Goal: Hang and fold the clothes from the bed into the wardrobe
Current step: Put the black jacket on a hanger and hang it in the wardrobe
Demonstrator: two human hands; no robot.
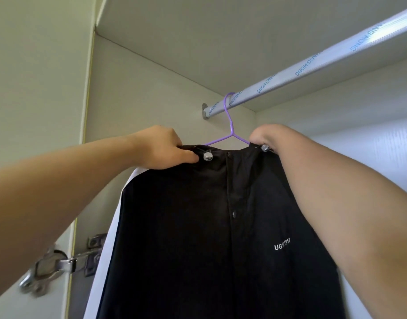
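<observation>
The black jacket [221, 226] hangs on the purple hanger [230, 125], hooked over the rail [290, 72]; the left hand [161, 148] and right hand [264, 137] pinch its collar at either side, equally near, hook centred between the 2.

Count's easy: one black jacket [209, 226], one purple hanger [230, 125], one rail [313, 63], two hands, one door hinge [59, 265] lower left.
</observation>
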